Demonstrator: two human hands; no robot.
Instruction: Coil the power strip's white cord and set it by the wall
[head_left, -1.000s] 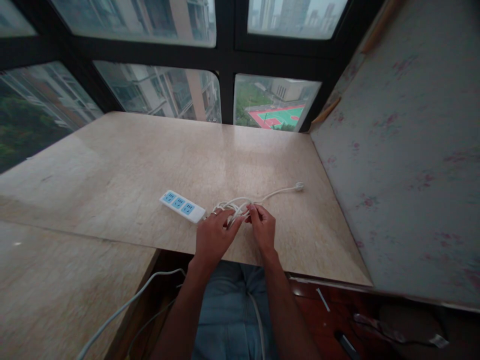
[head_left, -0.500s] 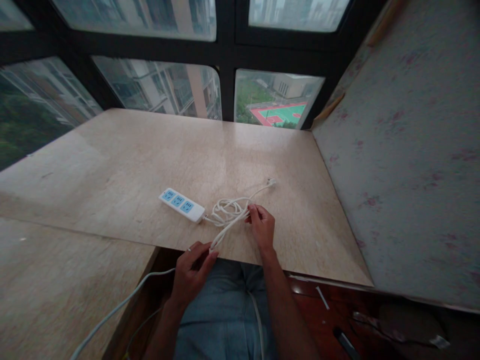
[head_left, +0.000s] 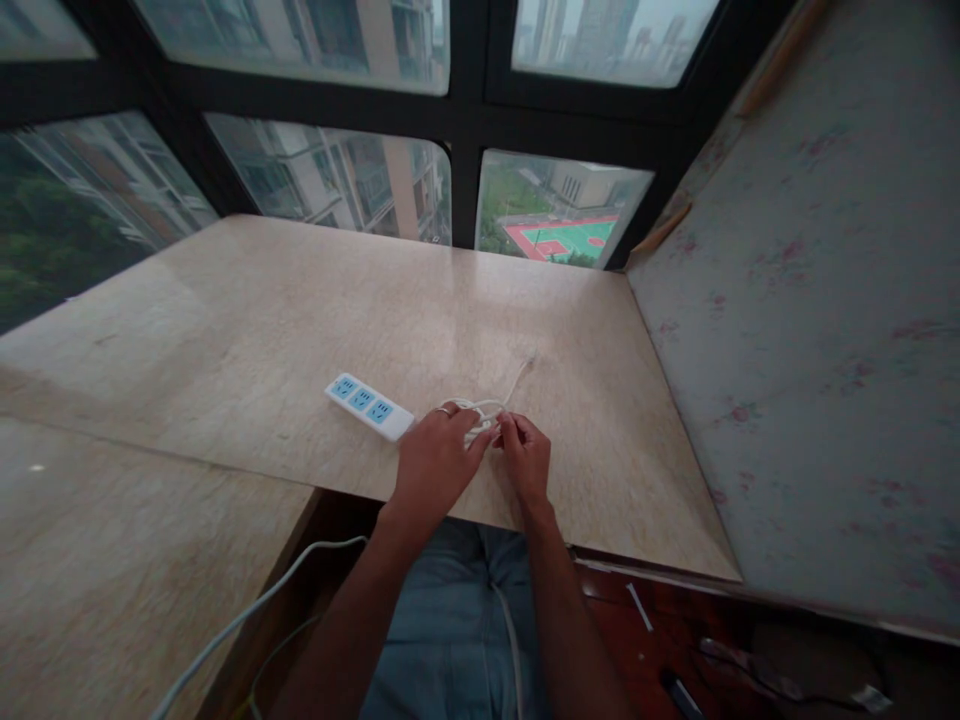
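A white power strip [head_left: 396, 424] with blue socket faces lies at a slant on the counter, its near end beside my left hand [head_left: 439, 455]. The strip's white power cord [head_left: 516, 382] is bunched between my hands, with its plug [head_left: 531, 358] resting farther out on the counter. My left hand is closed over the bunched cord and covers much of it. Thumb and fingers of my right hand [head_left: 526, 455] pinch the cord just to the right, and the two hands nearly touch.
The stone-patterned counter [head_left: 300, 290] runs to dark window frames [head_left: 465, 200] at the back. A floral-papered wall [head_left: 787, 350] bounds the right side. Another pale cable [head_left: 255, 605] hangs at the lower left, and one more [head_left: 510, 635] crosses my jeans.
My left hand has moved up and right from the counter's front edge, bringing the stretched loop of cord back to my right hand. The right hand has stayed in place, still pinching.
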